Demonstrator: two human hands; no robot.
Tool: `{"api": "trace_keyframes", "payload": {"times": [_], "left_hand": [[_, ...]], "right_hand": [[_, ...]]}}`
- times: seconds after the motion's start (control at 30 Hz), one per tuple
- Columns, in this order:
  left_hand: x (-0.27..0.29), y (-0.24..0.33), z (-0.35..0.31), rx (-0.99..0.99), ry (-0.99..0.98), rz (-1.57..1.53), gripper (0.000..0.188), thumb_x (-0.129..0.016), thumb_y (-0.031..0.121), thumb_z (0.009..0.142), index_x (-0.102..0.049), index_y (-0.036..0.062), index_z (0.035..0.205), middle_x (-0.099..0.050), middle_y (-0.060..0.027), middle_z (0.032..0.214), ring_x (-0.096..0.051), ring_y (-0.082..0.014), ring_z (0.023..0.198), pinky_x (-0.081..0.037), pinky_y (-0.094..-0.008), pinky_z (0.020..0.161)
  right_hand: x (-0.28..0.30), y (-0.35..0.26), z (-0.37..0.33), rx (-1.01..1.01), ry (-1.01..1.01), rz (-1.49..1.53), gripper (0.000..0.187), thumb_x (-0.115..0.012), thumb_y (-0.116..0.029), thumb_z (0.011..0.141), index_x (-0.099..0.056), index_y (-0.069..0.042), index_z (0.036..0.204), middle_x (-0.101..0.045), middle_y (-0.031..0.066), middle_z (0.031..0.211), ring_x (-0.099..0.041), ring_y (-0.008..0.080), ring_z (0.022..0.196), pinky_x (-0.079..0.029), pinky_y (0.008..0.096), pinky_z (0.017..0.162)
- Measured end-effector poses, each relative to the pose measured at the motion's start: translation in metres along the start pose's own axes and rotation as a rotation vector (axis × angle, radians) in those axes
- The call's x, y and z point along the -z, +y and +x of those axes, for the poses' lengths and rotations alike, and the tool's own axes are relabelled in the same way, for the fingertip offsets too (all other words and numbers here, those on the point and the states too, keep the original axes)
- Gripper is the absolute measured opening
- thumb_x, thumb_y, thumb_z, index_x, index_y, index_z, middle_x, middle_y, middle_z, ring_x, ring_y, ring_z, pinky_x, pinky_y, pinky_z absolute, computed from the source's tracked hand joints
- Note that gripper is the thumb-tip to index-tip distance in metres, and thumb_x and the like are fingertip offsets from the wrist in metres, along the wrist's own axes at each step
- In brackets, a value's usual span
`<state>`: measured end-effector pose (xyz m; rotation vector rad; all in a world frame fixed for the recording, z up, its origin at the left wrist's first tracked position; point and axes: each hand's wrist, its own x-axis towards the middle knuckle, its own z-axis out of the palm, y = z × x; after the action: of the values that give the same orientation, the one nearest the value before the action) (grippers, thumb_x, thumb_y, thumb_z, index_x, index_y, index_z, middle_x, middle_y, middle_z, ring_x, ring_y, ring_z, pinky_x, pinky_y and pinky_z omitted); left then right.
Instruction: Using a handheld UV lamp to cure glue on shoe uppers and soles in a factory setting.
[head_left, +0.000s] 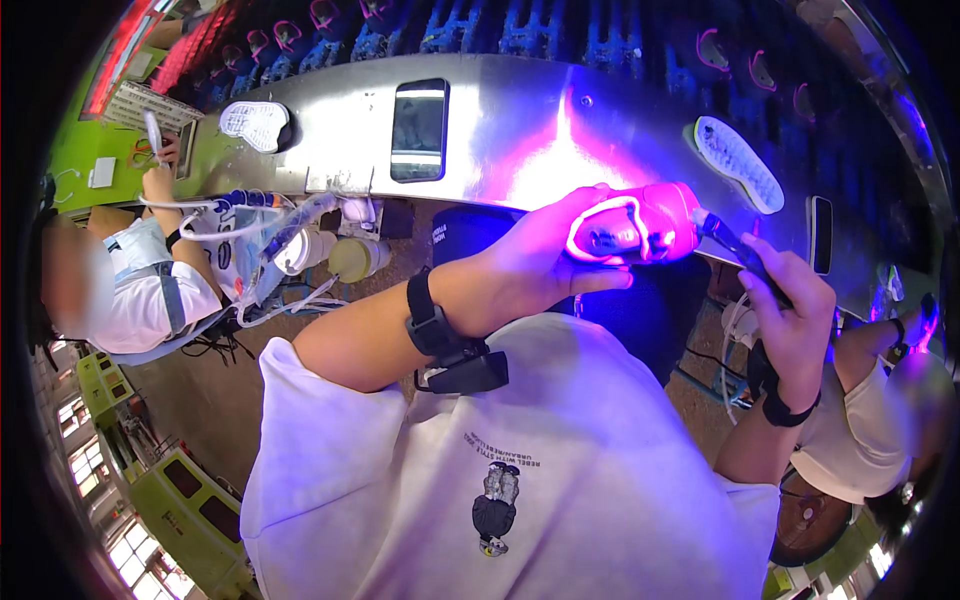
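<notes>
Above the front edge of the metal worktable, my left hand (545, 255) is closed around a small shoe upper (672, 220). Purple-pink light washes over the shoe, and its opening with a bright rim faces me. My right hand (797, 310) grips a dark-handled brush (742, 250). The brush's tip is at the shoe's right end; whether it touches cannot be told. Farther right on the table lies a white shoe sole (740, 165), and another pale sole (255, 125) rests at the left.
A dark phone (418, 130) lies on the metal table (340, 110), with a second phone (821, 235) at the right. Beyond runs a dark conveyor (450, 28) carrying several shoe parts. Co-workers sit left (150, 280) and right (860, 430). Buckets (358, 260) and hoses stand at lower left.
</notes>
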<state>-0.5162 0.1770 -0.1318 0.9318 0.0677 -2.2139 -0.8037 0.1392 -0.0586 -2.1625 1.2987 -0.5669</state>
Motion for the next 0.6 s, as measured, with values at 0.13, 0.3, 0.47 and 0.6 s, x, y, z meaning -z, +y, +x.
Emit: {"api": "trace_keyframes", "payload": {"times": [0.13,0.3,0.47,0.6], "left_hand": [[0.003,-0.005,-0.006,0.010,-0.009,-0.075,0.048,-0.056,0.041,0.103,-0.053,0.0046,0.135,-0.066,-0.0187,0.121,-0.071,-0.0332,0.104,-0.066,-0.0374,0.084],[0.016,-0.002,-0.007,0.284,-0.145,-0.446,0.055,-0.055,0.042,0.102,-0.051,-0.0030,0.133,-0.067,-0.0313,0.109,-0.075,-0.0364,0.088,-0.068,-0.0347,0.073],[0.012,-0.007,-0.006,0.422,-0.271,-0.603,0.065,-0.052,0.045,0.102,-0.046,-0.0091,0.137,-0.063,-0.0383,0.113,-0.074,-0.0390,0.089,-0.068,-0.0339,0.071],[0.010,-0.014,-0.006,0.491,-0.375,-0.685,0.071,-0.050,0.050,0.102,-0.043,-0.0099,0.139,-0.062,-0.0379,0.115,-0.074,-0.0368,0.088,-0.067,-0.0333,0.073]], "right_hand": [[-0.006,-0.006,0.003,-0.007,0.004,0.020,0.039,-0.075,0.001,0.082,-0.073,-0.005,0.120,-0.056,0.0051,0.074,-0.052,0.0135,0.065,-0.041,0.0271,0.061],[-0.023,0.001,0.003,0.007,0.047,0.166,0.040,-0.078,0.001,0.080,-0.073,-0.003,0.120,-0.055,0.0041,0.074,-0.049,0.0119,0.064,-0.040,0.0257,0.060],[-0.039,0.007,-0.001,0.033,0.120,0.210,0.042,-0.079,0.004,0.079,-0.074,-0.003,0.121,-0.058,0.0012,0.078,-0.049,0.0090,0.066,-0.038,0.0230,0.060],[-0.049,0.016,-0.012,0.022,0.135,0.153,0.043,-0.080,0.004,0.078,-0.074,-0.003,0.120,-0.063,0.0031,0.082,-0.055,0.0108,0.068,-0.044,0.0245,0.062]]}}
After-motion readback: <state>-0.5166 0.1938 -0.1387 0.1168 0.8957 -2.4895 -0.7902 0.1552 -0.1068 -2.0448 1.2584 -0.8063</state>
